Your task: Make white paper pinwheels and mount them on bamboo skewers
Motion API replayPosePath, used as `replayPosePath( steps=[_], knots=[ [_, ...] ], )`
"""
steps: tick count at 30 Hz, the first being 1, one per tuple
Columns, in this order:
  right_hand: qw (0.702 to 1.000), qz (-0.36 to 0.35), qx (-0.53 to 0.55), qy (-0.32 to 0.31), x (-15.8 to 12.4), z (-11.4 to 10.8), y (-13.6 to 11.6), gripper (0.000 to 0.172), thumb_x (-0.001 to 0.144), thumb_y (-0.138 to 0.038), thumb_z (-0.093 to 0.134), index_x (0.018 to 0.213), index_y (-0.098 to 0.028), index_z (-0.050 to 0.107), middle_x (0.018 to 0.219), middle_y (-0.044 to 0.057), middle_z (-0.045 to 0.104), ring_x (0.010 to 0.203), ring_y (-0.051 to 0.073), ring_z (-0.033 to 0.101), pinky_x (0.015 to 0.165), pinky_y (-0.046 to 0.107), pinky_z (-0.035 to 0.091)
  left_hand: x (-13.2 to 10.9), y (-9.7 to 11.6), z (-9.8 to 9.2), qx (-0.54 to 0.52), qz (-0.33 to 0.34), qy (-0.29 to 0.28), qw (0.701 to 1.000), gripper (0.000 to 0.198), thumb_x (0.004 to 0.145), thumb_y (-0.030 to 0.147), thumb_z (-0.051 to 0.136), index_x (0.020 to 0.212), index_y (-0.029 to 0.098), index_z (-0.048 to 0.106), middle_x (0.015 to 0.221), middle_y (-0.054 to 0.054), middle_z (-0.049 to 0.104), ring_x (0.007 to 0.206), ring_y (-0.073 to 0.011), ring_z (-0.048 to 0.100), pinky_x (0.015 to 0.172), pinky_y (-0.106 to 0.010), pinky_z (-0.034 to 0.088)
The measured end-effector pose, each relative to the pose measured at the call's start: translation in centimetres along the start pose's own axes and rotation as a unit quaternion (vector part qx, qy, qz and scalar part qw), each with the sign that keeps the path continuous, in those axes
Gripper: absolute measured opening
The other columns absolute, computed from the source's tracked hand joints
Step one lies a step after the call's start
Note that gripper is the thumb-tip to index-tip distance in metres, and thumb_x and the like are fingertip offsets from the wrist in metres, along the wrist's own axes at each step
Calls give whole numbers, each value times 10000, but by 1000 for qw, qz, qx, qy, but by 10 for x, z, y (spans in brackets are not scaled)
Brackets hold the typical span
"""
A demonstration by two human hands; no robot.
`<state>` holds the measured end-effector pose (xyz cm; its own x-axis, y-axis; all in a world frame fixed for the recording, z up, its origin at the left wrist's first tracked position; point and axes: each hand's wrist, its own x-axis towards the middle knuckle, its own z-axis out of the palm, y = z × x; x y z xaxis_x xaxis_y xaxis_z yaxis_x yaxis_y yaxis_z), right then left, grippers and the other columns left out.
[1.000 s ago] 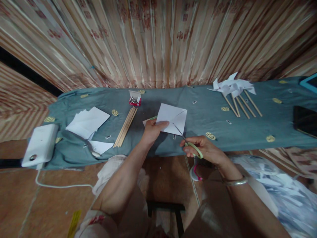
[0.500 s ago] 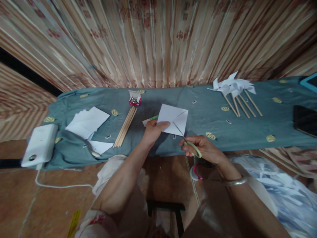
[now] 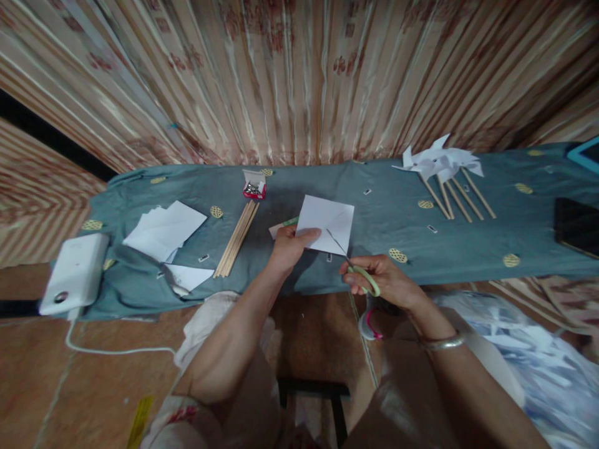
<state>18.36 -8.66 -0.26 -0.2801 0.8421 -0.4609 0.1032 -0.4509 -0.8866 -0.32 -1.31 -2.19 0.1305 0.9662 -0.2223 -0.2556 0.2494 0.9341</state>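
Observation:
A square sheet of white paper (image 3: 330, 215) is pinched in my left hand (image 3: 290, 246), thumb on top and fingers beneath. A diagonal line, a cut or crease, runs from its upper right corner toward the middle. My right hand (image 3: 377, 277) grips scissors (image 3: 367, 280) with light green handles. Their blades lie over the paper's lower right part and point up toward its middle; I cannot tell whether they are cutting into it. A greenish strip-like item (image 3: 281, 227), partly hidden, lies behind my left hand.
Left on the green cloth (image 3: 290, 184) are wooden sticks (image 3: 237, 240), a small red box (image 3: 254, 188) of metal pieces, stacked paper (image 3: 163, 231) and a white device (image 3: 75, 274) with a cable. Paper pinwheels (image 3: 440, 161) and a dark phone-like object (image 3: 578, 224) lie right. A plastic bag (image 3: 528, 362) sits lower right.
The paper has shifted very slightly up and left, and its diagonal line shows less dark at the upper right corner. Both hands keep their holds.

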Motion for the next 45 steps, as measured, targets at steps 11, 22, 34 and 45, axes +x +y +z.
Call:
replayPosePath(
  steps=[11,22,34,45],
  knots=[
    [1000,4,-8,6,0,2,-4,453,545,-560,832,726,-180,665,499,-47,592,450,68,526,469,204,422,1,-2,-1,12,1,7,1000,219,528,295,783,663,133,725,614,-16,663,563,-129,529,573,-252,384],
    [989,-7,-149,24,-1,-14,14,429,624,-549,763,835,-192,651,563,-47,598,489,104,532,472,229,376,5,2,-4,-17,-3,40,999,237,511,308,785,613,119,683,581,-1,630,551,-112,518,559,-238,379],
    [709,-37,-606,359,12,-30,0,424,844,-349,594,1174,-86,560,795,164,732,772,329,709,650,354,465,3,-6,-1,11,-12,28,999,218,532,286,748,677,126,713,632,-14,674,584,-133,554,593,-249,408],
    [698,18,-618,362,33,-36,-21,290,856,-387,556,983,-143,648,850,200,725,807,334,688,681,377,454,-1,-10,4,39,-40,6,998,128,557,215,732,641,124,702,626,-18,672,585,-136,554,579,-242,402]
  ],
)
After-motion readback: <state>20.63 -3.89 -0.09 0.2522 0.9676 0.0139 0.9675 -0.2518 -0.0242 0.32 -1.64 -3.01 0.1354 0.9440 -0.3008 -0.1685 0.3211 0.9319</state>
